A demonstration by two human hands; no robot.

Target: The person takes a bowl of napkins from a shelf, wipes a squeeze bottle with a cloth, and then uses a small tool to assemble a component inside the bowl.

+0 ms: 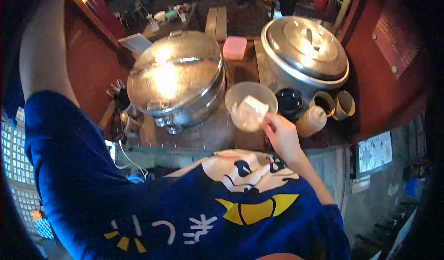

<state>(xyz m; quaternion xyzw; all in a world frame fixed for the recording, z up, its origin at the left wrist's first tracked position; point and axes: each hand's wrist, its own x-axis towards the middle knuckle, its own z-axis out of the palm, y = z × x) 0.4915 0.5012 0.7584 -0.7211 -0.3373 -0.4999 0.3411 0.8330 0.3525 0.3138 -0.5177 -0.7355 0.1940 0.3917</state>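
Note:
My right hand (281, 135) is at the near right rim of a translucent plastic bowl (235, 93), thumb and fingertips pinched together. Inside the bowl lies a pale, folded-looking white piece (253, 105), one corner reaching to my fingertips. I cannot tell whether the fingers grip this piece or the rim. Just right of the hand stands a squeeze bottle (312, 121) with pale brown contents. My left arm is raised along the left side, and its hand is outside the picture.
A large round steel steamer with domed lid (185, 70) stands left of the bowl, a lidded metal pot (305, 47) at the back right. A pink box (235, 47), black bowl (289, 103) and two cups (343, 106) share the counter (208, 137). Red panels (393, 84) flank it.

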